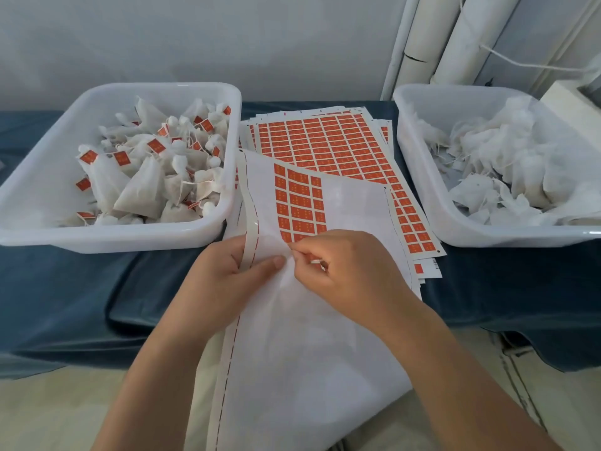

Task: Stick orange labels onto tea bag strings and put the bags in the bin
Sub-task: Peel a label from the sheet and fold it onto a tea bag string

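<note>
Tea bags [140,187] bearing orange tags fill the white left bin [107,237], which sits on a blue cloth [65,288]. Just right of it, the left hand [224,275] grips a partly used label sheet [325,336], thumb on top and fingers beneath. The right hand [344,268], fingers curled, pinches that sheet at the lowest of its remaining orange labels [299,203]; whether one is lifted cannot be told. Behind lies a stack of full label sheets [341,148]. At far right, the right bin [487,234] holds untagged tea bags [507,157].
</note>
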The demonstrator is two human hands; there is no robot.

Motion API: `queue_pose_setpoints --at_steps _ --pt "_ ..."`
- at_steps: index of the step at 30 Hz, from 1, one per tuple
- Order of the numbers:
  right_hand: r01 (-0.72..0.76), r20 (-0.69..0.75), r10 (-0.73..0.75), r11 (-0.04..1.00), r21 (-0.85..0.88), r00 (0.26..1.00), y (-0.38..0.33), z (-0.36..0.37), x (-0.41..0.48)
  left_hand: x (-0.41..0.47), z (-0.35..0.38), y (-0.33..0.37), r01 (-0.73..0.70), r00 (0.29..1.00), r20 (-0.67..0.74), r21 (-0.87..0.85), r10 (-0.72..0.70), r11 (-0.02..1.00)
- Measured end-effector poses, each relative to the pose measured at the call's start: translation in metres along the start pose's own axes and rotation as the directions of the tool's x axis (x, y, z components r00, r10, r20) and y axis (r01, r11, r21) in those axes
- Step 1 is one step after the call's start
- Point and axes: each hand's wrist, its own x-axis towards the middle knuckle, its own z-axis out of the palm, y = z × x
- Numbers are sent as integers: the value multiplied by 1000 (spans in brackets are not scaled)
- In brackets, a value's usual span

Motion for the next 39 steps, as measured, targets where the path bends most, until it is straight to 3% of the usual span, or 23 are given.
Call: queue_pose_setpoints --at_steps 3,6,10,15,22,26,27,29,31,35,39 --pt "-42 -56 44 999 22 997 4 4 0 0 0 0 13 1000 4 1 -13 1000" --pt "-169 -74 189 960 221 979 9 7 -2 0 0 -5 30 999 -40 -4 -30 1000" --pt "-387 -21 450 789 477 893 19 8 -5 7 3 -12 99 983 -154 -21 -101 995" --pt "-456 21 665 489 744 746 21 1 -8 28 9 -27 186 935 -329 135 -133 973" --pt "-472 169 712 250 845 681 21 -10 -11 27 29 -30 259 930 -356 451 -93 854" --pt "-432 198 679 194 881 707 19 -6 -14 10 45 -14 56 934 -318 587 166 808" --pt "-426 200 671 188 885 714 18 -5 -14 8 49 -8 15 948 -280 514 151 858" --pt "-421 195 655 207 883 730 17 -2 -14 9 56 7 74 986 -158 128 -54 989" --pt "-430 178 636 265 863 750 14 0 -16 11 62 15 211 973 -40 -233 -226 949" --pt "-447 173 595 351 823 785 11 -1 -18 12 64 15 195 966 -68 -442 -250 876" --pt "-456 268 517 278 845 813 14 -6 -18 13 61 12 155 950 -140 -567 -280 809"
